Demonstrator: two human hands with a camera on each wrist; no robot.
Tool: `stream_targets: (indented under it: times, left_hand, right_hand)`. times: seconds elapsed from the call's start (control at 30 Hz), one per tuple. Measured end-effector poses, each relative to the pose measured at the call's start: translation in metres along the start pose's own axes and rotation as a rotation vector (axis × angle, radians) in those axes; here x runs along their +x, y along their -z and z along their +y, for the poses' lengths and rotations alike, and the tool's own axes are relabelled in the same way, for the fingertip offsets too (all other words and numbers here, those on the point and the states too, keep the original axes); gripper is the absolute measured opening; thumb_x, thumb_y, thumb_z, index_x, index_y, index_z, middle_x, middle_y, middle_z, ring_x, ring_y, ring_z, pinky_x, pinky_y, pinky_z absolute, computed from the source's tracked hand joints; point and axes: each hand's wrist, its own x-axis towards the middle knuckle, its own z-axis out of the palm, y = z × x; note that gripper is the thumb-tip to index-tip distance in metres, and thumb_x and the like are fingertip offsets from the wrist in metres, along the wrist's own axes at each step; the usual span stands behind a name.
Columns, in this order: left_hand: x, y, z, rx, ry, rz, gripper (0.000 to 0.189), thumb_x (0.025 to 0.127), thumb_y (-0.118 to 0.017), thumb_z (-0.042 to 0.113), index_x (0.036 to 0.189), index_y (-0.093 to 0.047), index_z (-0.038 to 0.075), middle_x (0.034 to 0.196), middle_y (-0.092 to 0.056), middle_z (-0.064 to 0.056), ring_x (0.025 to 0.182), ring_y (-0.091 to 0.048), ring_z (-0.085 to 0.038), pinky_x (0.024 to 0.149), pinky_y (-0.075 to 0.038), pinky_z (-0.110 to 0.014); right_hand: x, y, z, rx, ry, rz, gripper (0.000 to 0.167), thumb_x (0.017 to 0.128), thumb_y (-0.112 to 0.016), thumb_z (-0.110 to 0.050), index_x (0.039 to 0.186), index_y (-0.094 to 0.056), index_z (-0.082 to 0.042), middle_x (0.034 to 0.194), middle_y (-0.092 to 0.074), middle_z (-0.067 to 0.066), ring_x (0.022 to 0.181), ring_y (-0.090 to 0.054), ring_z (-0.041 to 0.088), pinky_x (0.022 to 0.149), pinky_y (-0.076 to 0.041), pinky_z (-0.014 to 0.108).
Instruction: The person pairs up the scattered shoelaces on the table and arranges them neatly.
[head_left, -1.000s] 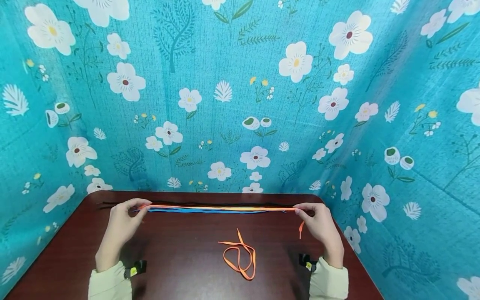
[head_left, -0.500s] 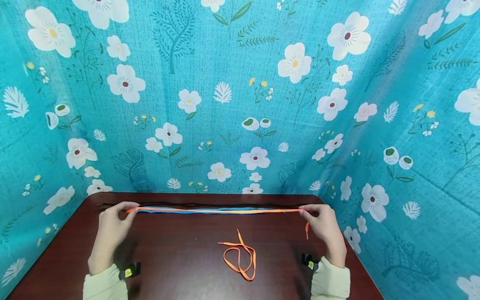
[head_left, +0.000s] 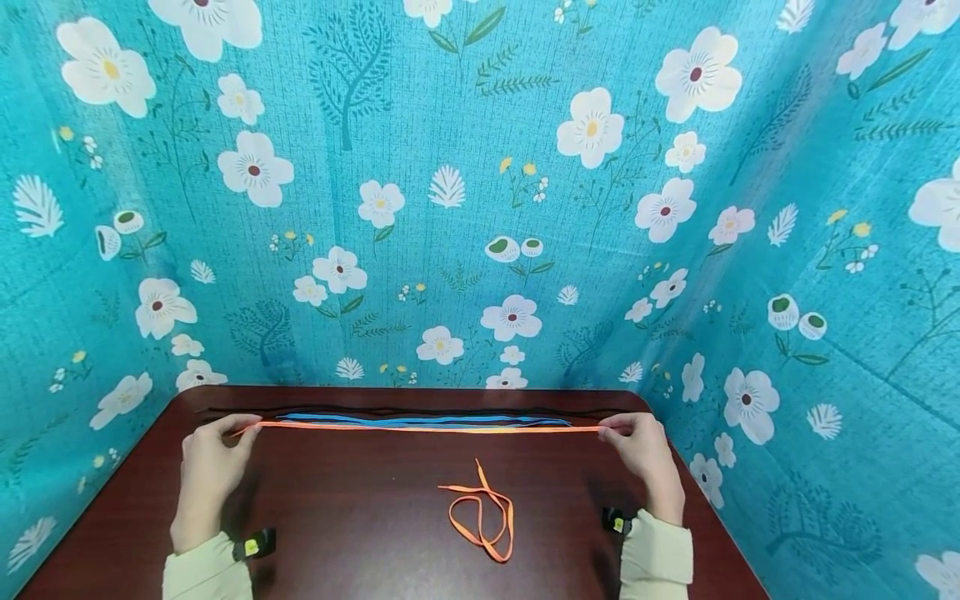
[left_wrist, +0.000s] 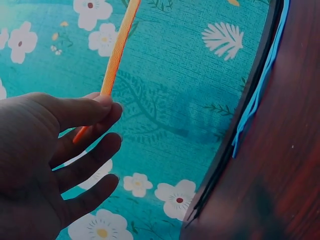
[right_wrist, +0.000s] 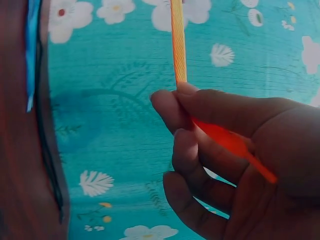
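Observation:
An orange shoelace (head_left: 420, 428) is stretched straight between my two hands, above the table toward its far side. My left hand (head_left: 210, 467) pinches one end between thumb and forefinger; in the left wrist view a short orange tip pokes out below the thumb, and the other fingers are spread. The other end is pinched by my right hand (head_left: 647, 454), its loose tip (right_wrist: 260, 167) lying across the palm in the right wrist view. Just behind the stretched lace lie blue shoelaces (head_left: 360, 419), laid lengthwise on the table. Behind those run black shoelaces (head_left: 397, 410).
A second orange shoelace (head_left: 512, 525) lies loosely looped on the dark brown table (head_left: 360, 517), nearer the front. A teal floral curtain (head_left: 450, 208) rises along the table's back and sides.
My left hand has moved left, and the right hand slightly right. The stretched orange shoelace has come nearer, from over the blue laces to just in front of them.

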Motion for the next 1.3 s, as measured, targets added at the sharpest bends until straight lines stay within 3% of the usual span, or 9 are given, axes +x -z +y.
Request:
stream_targets:
  times: [0.13,0.4,0.63,0.7,0.87,1.0,1.13,1.3]
  left_hand:
    - [0.001,-0.004,-0.004,-0.007,0.02,0.01,0.018,0.093,-0.073,0.009,0.108,-0.077,0.0,0.099,-0.075,-0.024,0.075,-0.067,-0.031,0.057,-0.045,-0.023]
    - [0.004,-0.009,-0.01,-0.019,0.056,-0.022,0.02,0.095,-0.071,0.008,0.111,-0.075,-0.003,0.103,-0.074,-0.027,0.072,-0.064,-0.028,0.054,-0.043,-0.025]
    - [0.003,-0.016,-0.025,-0.006,0.111,-0.102,0.023,0.096,-0.067,0.006,0.116,-0.073,-0.006,0.113,-0.069,-0.032,0.092,-0.066,-0.041,0.067,-0.052,-0.043]
    - [0.002,-0.016,-0.031,-0.001,0.117,-0.118,0.022,0.096,-0.066,0.004,0.115,-0.073,-0.006,0.114,-0.069,-0.032,0.092,-0.065,-0.041,0.067,-0.051,-0.042]
    - [0.004,-0.014,-0.042,0.014,0.095,-0.125,0.02,0.096,-0.066,0.002,0.113,-0.073,-0.006,0.112,-0.069,-0.032,0.081,-0.062,-0.034,0.059,-0.044,-0.031]
    - [0.009,-0.013,-0.047,0.029,0.049,-0.166,0.02,0.096,-0.066,0.003,0.112,-0.073,-0.007,0.112,-0.068,-0.034,0.088,-0.064,-0.04,0.067,-0.053,-0.046]
    - [0.015,-0.015,-0.056,0.062,0.012,-0.218,0.016,0.096,-0.067,0.007,0.106,-0.075,-0.004,0.107,-0.07,-0.031,0.091,-0.065,-0.043,0.074,-0.052,-0.06]
    - [0.027,-0.018,-0.067,0.126,-0.027,-0.292,0.011,0.092,-0.072,0.01,0.096,-0.075,0.0,0.096,-0.072,-0.027,0.075,-0.061,-0.031,0.062,-0.05,-0.05]
  right_hand:
    - [0.005,-0.007,0.01,0.002,-0.016,-0.016,0.013,0.094,-0.071,-0.008,0.097,-0.078,0.001,0.086,-0.077,0.012,0.077,-0.065,0.022,0.063,-0.047,0.032]
    - [0.012,-0.02,0.028,-0.002,-0.067,-0.035,0.012,0.092,-0.072,-0.011,0.094,-0.079,-0.001,0.081,-0.076,0.01,0.069,-0.058,0.019,0.061,-0.044,0.033]
    - [0.017,-0.033,0.045,-0.041,-0.122,-0.069,0.015,0.093,-0.072,-0.016,0.093,-0.079,-0.002,0.081,-0.076,0.008,0.071,-0.06,0.019,0.063,-0.047,0.035]
    - [0.018,-0.038,0.048,-0.054,-0.123,-0.094,0.014,0.093,-0.072,-0.013,0.094,-0.079,-0.001,0.082,-0.076,0.008,0.073,-0.061,0.019,0.065,-0.048,0.036]
    - [0.023,-0.049,0.051,-0.067,-0.109,-0.107,0.012,0.093,-0.071,-0.011,0.093,-0.079,-0.002,0.08,-0.075,0.006,0.074,-0.062,0.02,0.068,-0.05,0.039]
    - [0.029,-0.051,0.051,-0.107,-0.116,-0.07,0.012,0.091,-0.075,-0.018,0.085,-0.079,-0.007,0.077,-0.073,0.002,0.071,-0.062,0.019,0.064,-0.049,0.041]
    - [0.036,-0.053,0.053,-0.157,-0.126,-0.045,0.016,0.089,-0.078,-0.023,0.08,-0.077,-0.011,0.076,-0.071,0.003,0.068,-0.06,0.02,0.059,-0.046,0.04]
    - [0.048,-0.056,0.057,-0.189,-0.099,-0.066,0.011,0.092,-0.074,-0.017,0.085,-0.078,-0.009,0.082,-0.072,0.005,0.07,-0.06,0.02,0.061,-0.048,0.04]
